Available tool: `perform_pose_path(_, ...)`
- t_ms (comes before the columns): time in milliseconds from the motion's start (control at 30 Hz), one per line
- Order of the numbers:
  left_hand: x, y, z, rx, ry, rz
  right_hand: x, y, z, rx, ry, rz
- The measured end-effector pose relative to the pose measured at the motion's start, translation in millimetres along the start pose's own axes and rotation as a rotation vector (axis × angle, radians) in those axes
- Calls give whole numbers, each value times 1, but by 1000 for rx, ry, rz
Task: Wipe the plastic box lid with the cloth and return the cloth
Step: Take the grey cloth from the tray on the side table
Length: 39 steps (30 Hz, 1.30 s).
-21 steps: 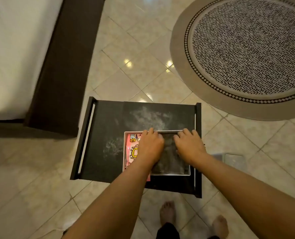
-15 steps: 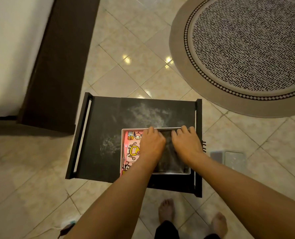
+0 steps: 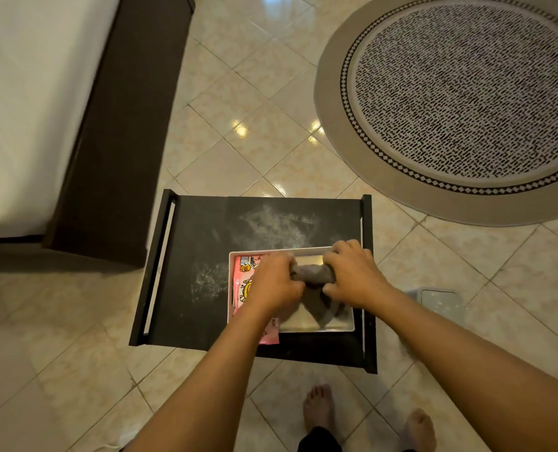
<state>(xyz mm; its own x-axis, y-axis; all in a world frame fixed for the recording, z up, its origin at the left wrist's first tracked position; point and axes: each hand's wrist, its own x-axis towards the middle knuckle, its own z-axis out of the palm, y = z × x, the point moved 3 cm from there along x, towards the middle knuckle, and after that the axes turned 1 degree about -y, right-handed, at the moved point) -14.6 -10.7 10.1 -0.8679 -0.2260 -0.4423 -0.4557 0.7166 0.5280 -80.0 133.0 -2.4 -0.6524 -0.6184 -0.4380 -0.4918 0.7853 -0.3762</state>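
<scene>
Fingers [image 3: 336, 256] curled around bunched cloth [image 3: 313, 273]

Desk [image 3: 206, 314]: bare dark top at frame centre-left and above box [image 3: 320, 326], free for hands. Raised side rails [image 3: 367, 223] bound left and right edges. Both hands [image 3: 352, 275] and cloth [image 3: 313, 274] occupy box. Bed frame [image 3: 118, 141] blocks upper left.

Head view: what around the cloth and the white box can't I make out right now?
- Cloth, head view: its ends are buried in the left hand and right hand; the grip itself is hidden.
- White box: much of its inside is covered by both hands and the cloth.
- Pink packet: the left forearm hides most of it; print too small to read.
- Pale object on the floor: the right forearm blocks its near side; unidentifiable.
</scene>
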Motion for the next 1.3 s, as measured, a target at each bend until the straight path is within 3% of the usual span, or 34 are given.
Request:
perform_pose_path(133,-23,13,-27,-532,-68,-9,-29,18,-51,649,19,84)
perform_pose_path(267,-34,49,-40,-858,-8,-14,-58,51,-97,1331,149,117)
perform_pose_path(333,-37,74,-33,-967,7,-4,-74,66,-111,1519,199,117)
perform_pose_path(500,-48,141,21,-1129,15,3,-118,114,-121,1486,177,67)
perform_pose_path(733,-56,187,154,-902,57,29,-174,224,-72,1190,245,242)
perform_pose_path(1300,48,70,428,-779,140,-80,-105,374,171,802,404,321)
